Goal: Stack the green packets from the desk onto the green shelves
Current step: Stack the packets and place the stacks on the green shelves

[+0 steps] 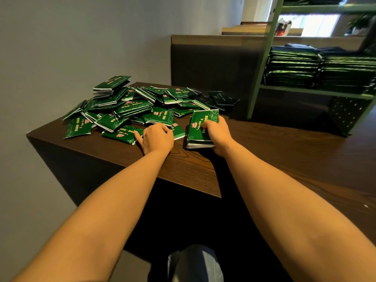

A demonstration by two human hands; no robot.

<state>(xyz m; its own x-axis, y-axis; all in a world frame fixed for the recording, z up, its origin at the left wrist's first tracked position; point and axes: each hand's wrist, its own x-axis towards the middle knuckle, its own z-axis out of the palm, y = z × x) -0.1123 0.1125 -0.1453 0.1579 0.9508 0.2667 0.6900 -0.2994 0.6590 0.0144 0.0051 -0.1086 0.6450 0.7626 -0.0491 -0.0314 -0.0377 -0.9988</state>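
A loose heap of green packets (pixel 130 106) with pink print covers the far left part of the dark wooden desk (pixel 274 155). My right hand (pixel 217 133) grips a small neat stack of packets (pixel 200 129) that rests on the desk, thumb on top. My left hand (pixel 156 137) lies on a flat packet (pixel 122 135) at the near edge of the heap, fingers curled over another packet (pixel 178 130) beside it. At the upper right stand the green shelves (pixel 264 64), where tall stacks of green packets (pixel 317 68) fill one level.
A grey wall runs along the left of the desk. A dark panel (pixel 211 62) rises behind the desk's far edge. The shelf's lower level has a perforated side panel (pixel 345 112). My knee in light trousers (pixel 195 263) shows below the desk's near edge.
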